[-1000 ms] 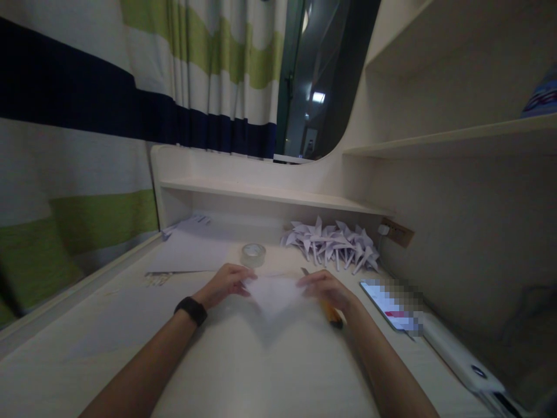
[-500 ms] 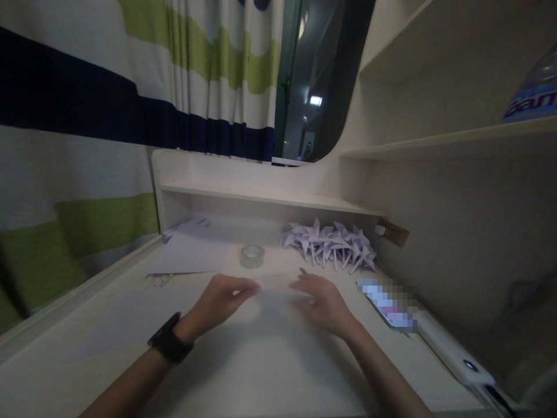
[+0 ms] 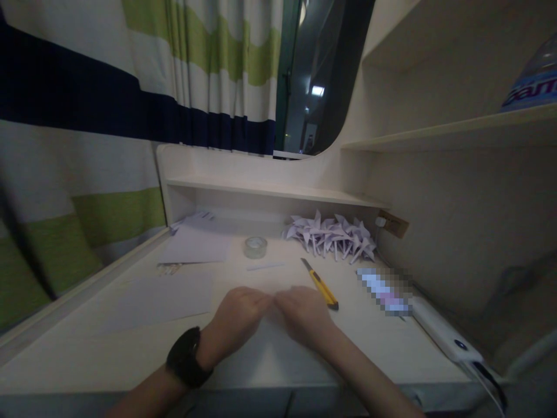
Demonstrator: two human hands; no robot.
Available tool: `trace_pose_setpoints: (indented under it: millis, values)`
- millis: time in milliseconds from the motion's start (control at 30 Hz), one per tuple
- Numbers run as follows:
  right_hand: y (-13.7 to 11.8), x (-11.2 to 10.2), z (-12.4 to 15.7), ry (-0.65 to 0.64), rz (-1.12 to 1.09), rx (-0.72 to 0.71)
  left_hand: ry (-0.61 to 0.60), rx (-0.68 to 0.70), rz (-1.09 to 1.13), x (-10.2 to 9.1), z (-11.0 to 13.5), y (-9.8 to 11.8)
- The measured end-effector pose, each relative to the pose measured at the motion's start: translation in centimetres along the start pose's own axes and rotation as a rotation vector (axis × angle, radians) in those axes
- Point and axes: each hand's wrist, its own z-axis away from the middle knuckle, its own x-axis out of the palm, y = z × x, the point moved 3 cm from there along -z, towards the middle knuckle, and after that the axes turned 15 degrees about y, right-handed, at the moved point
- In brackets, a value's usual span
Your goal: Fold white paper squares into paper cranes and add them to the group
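Observation:
My left hand [image 3: 241, 316], with a black watch [image 3: 189, 357] on the wrist, is closed in a pinch above the desk. Fingertips touching it, my right hand [image 3: 302, 313] is closed in the same way. Between them is a piece of white paper, mostly hidden by the fingers and blurred. Just beyond the hands lies a thin white paper stick [image 3: 266, 266]. To the right of my right hand rests a yellow utility knife [image 3: 321, 285]. A roll of clear tape [image 3: 255, 248] sits farther back.
Several white paper pinwheels [image 3: 333, 235] are heaped at the back right. White sheets [image 3: 195, 241] lie at the back left, with another sheet [image 3: 161, 302] nearer. A phone [image 3: 383, 293] and a white power strip [image 3: 444, 334] line the right side. A bottle [image 3: 535, 81] stands on the shelf.
My hands have come together from a small gap, and both now pinch with fingertips meeting. The utility knife, mostly covered before, now shows. The view has tilted down slightly.

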Motion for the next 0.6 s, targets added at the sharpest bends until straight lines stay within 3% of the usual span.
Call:
trace_pose_setpoints:
  millis: [200,600]
  values:
    - [-1.0,-0.6,1.2,0.18,-0.039,-0.124,-0.013,0.011,-0.033,0.3,1.0,0.4]
    - [-1.3,-0.4,4.5,0.221,-0.019,-0.192,0.056,0.213,-0.086,0.8,3.7,1.1]
